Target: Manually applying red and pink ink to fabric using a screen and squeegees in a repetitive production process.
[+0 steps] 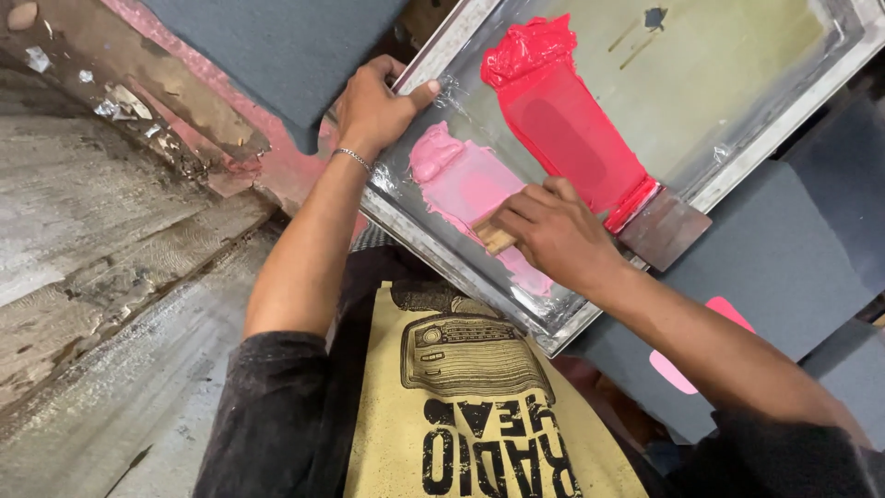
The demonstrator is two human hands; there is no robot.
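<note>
A metal-framed printing screen [784,120] lies tilted across dark grey fabric. On its mesh sit a patch of pale pink ink [456,180] and a longer band of bright red ink [562,120]. My left hand [373,109] grips the screen's near-left frame edge, thumb on the mesh. My right hand [553,231] is closed on a wooden-handled squeegee [495,237] resting in the pink ink. A second squeegee with a dark blade [666,229] lies at the low end of the red band, next to my right hand.
Dark grey fabric pieces [774,267] lie under and right of the screen, one showing a pink printed shape [728,314]. A pink-stained worn table edge [184,111] runs at upper left. Grey rough floor [101,304] lies on the left.
</note>
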